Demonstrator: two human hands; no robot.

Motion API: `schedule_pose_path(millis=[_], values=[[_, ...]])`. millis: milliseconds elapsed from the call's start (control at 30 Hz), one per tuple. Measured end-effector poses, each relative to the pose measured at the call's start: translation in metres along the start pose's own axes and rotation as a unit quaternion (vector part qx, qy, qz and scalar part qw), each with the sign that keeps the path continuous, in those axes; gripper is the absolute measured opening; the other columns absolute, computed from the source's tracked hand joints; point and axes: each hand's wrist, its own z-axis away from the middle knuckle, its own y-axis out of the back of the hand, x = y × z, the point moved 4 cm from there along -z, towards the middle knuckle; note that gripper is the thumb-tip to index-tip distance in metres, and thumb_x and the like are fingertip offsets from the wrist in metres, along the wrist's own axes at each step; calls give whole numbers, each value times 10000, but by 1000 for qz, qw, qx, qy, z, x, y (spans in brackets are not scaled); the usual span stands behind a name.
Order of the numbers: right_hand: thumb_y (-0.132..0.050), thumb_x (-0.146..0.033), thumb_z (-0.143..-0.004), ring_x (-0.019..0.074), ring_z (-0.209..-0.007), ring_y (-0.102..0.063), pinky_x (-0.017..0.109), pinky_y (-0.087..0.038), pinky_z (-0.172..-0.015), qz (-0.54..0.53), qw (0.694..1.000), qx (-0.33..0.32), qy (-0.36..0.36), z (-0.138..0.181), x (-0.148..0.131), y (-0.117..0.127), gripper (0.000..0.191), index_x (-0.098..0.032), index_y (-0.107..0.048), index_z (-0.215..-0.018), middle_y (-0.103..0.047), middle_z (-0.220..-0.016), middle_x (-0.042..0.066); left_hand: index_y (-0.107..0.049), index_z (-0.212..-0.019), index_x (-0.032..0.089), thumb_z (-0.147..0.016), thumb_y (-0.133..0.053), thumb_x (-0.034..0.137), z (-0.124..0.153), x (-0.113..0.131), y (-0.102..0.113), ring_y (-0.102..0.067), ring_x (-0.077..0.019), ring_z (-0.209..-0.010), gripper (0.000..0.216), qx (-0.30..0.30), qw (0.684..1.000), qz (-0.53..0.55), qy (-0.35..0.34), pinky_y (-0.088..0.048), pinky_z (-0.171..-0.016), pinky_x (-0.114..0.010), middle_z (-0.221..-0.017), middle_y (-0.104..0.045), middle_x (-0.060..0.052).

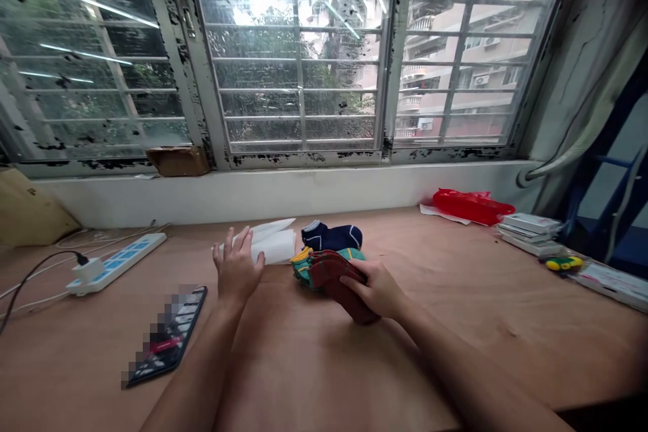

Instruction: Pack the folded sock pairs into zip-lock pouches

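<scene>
My right hand (pixel 377 289) grips a dark red sock (pixel 340 278), thumb on top, its toe end pointing down toward the table. Partly behind it lie green socks with yellow cuffs (pixel 302 266); the red sock covers much of them. Beyond these rests a navy sock (pixel 334 237) with white trim. Fingers spread, my left hand (pixel 237 268) is over the left edge of some folded white paper (pixel 276 246) and holds nothing. Whether its fingertips touch the paper, I cannot tell.
A phone-like tablet (pixel 187 324) lies left of my left forearm. Farther left is a power strip (pixel 121 263) with cables. At the right are a red plastic bag (pixel 470 206), stacked white boxes (pixel 529 233) and a yellow-green item (pixel 563 263). Windows line the back.
</scene>
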Motion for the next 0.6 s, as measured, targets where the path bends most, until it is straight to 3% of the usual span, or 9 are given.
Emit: schedule_pose_path(millis=[67,167,300,467,600], values=[[-581,-280,-881,158,-692,-568,274,-457,-640,-4,999,-5,35,-1,-10,6,119,-199,-666,-862,-640,-761,13,-552,-1313,187,-867,-485,233,-12,14,34,-380,-351,-1356,453,40,998,10,-52,-208,-1124,-573,-1367,-570,-118],[-586,-268,-886,196,-925,-620,324,-499,-820,9,991,-18,132,-2,-41,19,156,-217,-687,-993,-643,-1122,80,-627,-1223,233,-861,-471,192,-18,40,71,-603,-291,-1111,396,-10,990,28,-135,-443,-945,-433,-1245,-659,-64],[-559,-251,-894,203,-969,-634,347,-500,-847,95,970,-29,220,1,-84,34,196,-260,-692,-1037,-475,-1429,70,-658,-1181,296,-840,-481,171,-7,75,97,-664,-230,-973,404,-94,967,43,-231,-502,-677,-293,-1213,-680,4],[-551,-285,-903,178,-816,-649,330,-492,-705,160,965,-66,196,3,-99,34,141,-265,-686,-939,-517,-1389,48,-691,-1132,328,-840,-443,119,3,109,110,-685,-192,-889,436,-193,927,131,-293,-510,-701,-269,-1126,-711,24],[-582,-303,-886,177,-725,-608,318,-448,-640,152,971,-84,166,7,-92,32,100,-264,-673,-886,-666,-1089,53,-714,-1086,328,-885,-492,201,1,115,109,-691,-206,-884,325,-218,914,184,-288,-505,-728,-288,-1096,-723,18]])
